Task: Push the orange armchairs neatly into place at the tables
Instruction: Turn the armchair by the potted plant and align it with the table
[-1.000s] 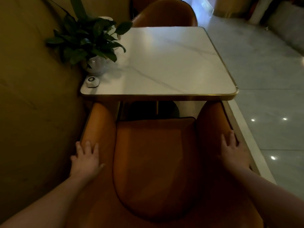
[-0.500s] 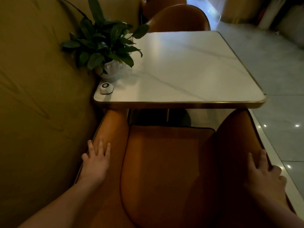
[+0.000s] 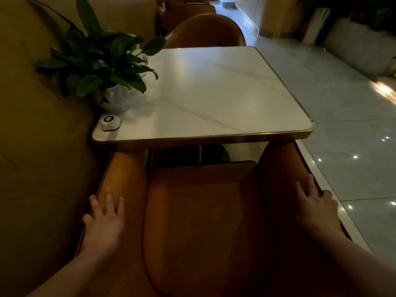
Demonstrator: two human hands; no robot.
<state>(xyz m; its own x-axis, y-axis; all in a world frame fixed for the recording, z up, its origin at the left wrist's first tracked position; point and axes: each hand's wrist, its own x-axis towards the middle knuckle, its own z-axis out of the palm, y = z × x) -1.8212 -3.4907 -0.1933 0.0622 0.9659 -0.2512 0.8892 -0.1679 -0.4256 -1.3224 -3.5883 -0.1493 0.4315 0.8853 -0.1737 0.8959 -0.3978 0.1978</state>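
2 armchair arms meet the table edge.

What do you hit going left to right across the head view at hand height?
wall → left hand → armchair seat cushion → right hand → tiled floor

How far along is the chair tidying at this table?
Done: the far armchair sits tucked against the table. In hand: left hand and right hand rest flat on the arms of the near armchair, their fronts reaching the table edge. Left: its seat sits short of the edge; the chair beyond is too dim to judge.
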